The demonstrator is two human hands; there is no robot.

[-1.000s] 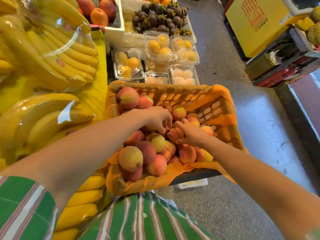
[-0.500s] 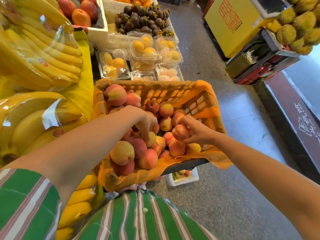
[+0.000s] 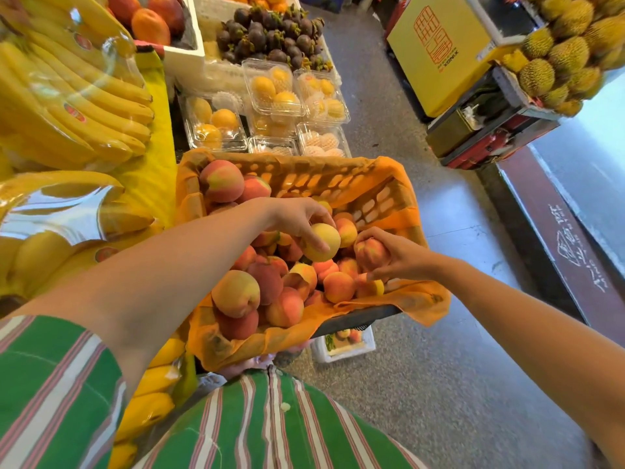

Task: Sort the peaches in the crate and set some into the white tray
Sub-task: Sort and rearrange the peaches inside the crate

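Note:
An orange-lined crate [image 3: 382, 198] in front of me holds several pink and yellow peaches [image 3: 236, 292]. My left hand [image 3: 297, 216] grips a pale yellow peach [image 3: 321, 242] from above, lifted a little over the pile. My right hand [image 3: 397, 257] curls round a pink peach [image 3: 370, 253] near the crate's right side. Below the crate's near edge, on the floor, a white tray [image 3: 341, 350] shows partly, with peaches in it.
Bagged bananas [image 3: 77, 106] fill the stand on my left. Clear boxes of yellow fruit [image 3: 274, 93] and a tray of dark mangosteens [image 3: 270, 35] lie behind the crate. A yellow carton [image 3: 439, 52] and durians [image 3: 568, 52] stand across the floor aisle.
My left hand has picked a yellow peach out of the pile and raised it. My right hand has closed round a pink peach and lifted it slightly. The camera has moved closer.

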